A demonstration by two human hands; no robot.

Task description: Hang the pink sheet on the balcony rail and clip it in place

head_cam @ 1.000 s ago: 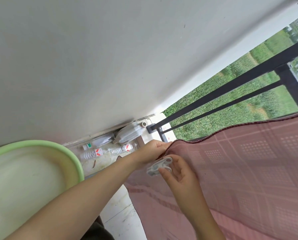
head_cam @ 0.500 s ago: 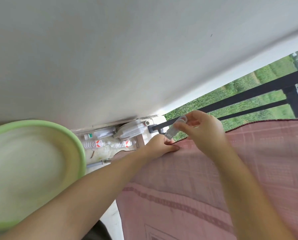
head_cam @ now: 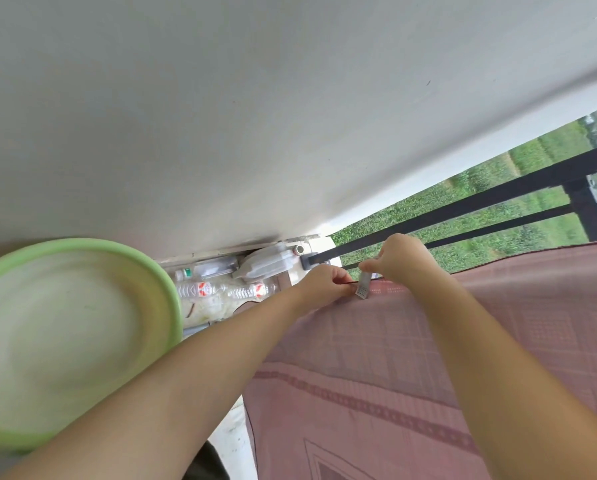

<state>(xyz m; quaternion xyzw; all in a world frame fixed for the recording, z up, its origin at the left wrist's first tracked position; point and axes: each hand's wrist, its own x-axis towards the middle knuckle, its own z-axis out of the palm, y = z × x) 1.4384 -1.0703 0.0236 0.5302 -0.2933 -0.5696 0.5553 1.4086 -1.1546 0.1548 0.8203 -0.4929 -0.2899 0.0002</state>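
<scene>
Pink sheet [head_cam: 446,341] draped over rail [head_cam: 463,206] | left hand [head_cam: 325,284] fingers pinch corner | right hand [head_cam: 406,259] fingers closed around clip [head_cam: 363,285] | risk: clip catches cloth only, misses rail, corner slides off.

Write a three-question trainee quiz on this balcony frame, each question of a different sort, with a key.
1. True or false: the pink sheet already lies over the black balcony rail.
2. Multiple choice: what does the right hand hold at the sheet's top edge? A) a plastic bottle B) a pale clip C) the green basin
3. Fill in: the left hand pinches the sheet's ____ edge, right beside the clip.

Key: 1 true; 2 B; 3 top.
</scene>
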